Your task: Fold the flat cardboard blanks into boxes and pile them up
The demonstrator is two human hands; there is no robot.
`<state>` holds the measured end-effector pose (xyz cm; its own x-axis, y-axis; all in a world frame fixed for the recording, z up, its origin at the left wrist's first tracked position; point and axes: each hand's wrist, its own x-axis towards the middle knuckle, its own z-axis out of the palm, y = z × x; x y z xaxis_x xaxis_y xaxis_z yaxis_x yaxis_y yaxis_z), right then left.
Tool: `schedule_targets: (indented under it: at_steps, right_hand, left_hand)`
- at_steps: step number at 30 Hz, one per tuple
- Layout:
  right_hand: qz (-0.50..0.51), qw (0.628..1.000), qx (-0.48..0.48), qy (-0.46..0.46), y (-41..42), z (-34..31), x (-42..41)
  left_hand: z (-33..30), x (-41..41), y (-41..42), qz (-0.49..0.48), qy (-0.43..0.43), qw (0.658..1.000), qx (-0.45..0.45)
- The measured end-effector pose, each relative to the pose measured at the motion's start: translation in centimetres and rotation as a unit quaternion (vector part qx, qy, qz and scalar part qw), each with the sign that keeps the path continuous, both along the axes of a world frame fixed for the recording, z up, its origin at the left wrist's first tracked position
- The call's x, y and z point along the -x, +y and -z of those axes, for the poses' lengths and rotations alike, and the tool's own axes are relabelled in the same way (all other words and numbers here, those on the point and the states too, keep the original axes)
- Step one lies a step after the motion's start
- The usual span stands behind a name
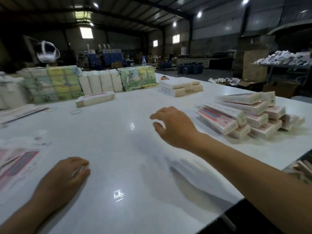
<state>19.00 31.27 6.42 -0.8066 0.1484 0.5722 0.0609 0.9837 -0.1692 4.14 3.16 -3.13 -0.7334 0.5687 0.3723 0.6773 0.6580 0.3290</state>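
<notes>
Folded boxes (pixel 243 115) lie piled at the tabletop (pixel 118 132) right edge, just beyond our empty, loosely spread right hand (pixel 173 125). Flat blanks (pixel 15 164) sit at the left edge, beside our left hand (pixel 67 174), fingers curled; its grip we cannot tell.

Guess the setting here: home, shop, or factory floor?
Likely a factory or warehouse packing area: high metal roof over an open hall, blue machines at the back, tied bundles of flat blanks and a pile of folded boxes on the worktable.
</notes>
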Motion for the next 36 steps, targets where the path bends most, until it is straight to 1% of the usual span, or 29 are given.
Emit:
schedule_targets:
  at_steps: [2, 4, 6, 8, 10, 13, 14, 16, 18, 20, 22, 24, 25, 27, 29, 31, 36]
  right_hand:
    - [-0.071, 0.995, -0.013, -0.069, -4.4, 2.1, 2.1]
    - [-0.092, 0.985, -0.011, -0.143, -7.7, 4.5, 3.8]
    - [-0.101, 0.979, -0.025, -0.173, -9.4, 6.7, 4.7]
    - [-0.115, 0.981, -0.024, -0.155, -9.7, 7.9, 4.9]
    - [-0.126, 0.983, 0.006, -0.13, -9.6, 8.3, 4.9]
    - [-0.134, 0.984, 0.031, -0.113, -9.5, 8.3, 4.9]
    - [-0.134, 0.984, 0.033, -0.112, -9.6, 8.3, 4.9]
    - [-0.13, 0.985, 0.034, -0.112, -9.8, 8.3, 4.9]
    - [-0.128, 0.985, 0.042, -0.112, -10.0, 8.2, 5.0]
    - [-0.123, 0.984, 0.058, -0.113, -10.1, 8.0, 4.9]
    - [-0.119, 0.983, 0.068, -0.118, -10.3, 8.0, 4.8]
    - [-0.115, 0.982, 0.072, -0.128, -10.4, 8.0, 4.8]
    - [-0.113, 0.982, 0.075, -0.133, -10.4, 8.0, 4.9]
    - [-0.11, 0.982, 0.078, -0.135, -10.4, 8.0, 5.0]
    - [-0.107, 0.981, 0.081, -0.138, -10.3, 8.1, 5.0]
    - [-0.112, 0.981, 0.079, -0.138, -10.3, 8.1, 5.0]
    - [-0.116, 0.983, 0.069, -0.121, -10.3, 8.2, 5.1]
  left_hand:
    - [-1.2, -1.6, -0.2, -0.018, 0.013, 1.0, -0.019]
    - [-1.5, -2.2, -0.3, -0.017, 0.007, 1.0, -0.01]
    - [-1.4, -2.3, -0.2, -0.016, -0.007, 1.0, -0.013]
    - [-1.3, -2.3, -0.3, -0.021, -0.004, 1.0, -0.009]
    - [-1.3, -2.3, -0.4, -0.026, -0.018, 0.999, -0.005]
    - [-2.6, -1.8, -0.9, -0.036, -0.089, 0.995, -0.021]
    - [-3.2, -0.9, -1.5, -0.053, -0.113, 0.992, -0.026]
    - [-5.0, 1.7, -3.4, -0.131, -0.112, 0.985, -0.028]
    - [-7.1, 4.4, -6.7, -0.25, -0.083, 0.965, 0.009]
    - [-8.6, 6.5, -10.5, -0.373, -0.081, 0.921, 0.08]
    - [-8.8, 7.7, -14.1, -0.457, -0.105, 0.872, 0.142]
    - [-8.2, 8.8, -16.4, -0.492, -0.112, 0.842, 0.19]
    - [-7.9, 9.3, -17.0, -0.498, -0.111, 0.835, 0.206]
    - [-7.7, 10.3, -17.4, -0.497, -0.123, 0.832, 0.213]
    - [-7.9, 11.2, -17.6, -0.49, -0.154, 0.836, 0.194]
    - [-8.2, 11.9, -18.1, -0.48, -0.181, 0.846, 0.149]
    - [-9.4, 12.4, -19.2, -0.432, -0.236, 0.87, -0.017]
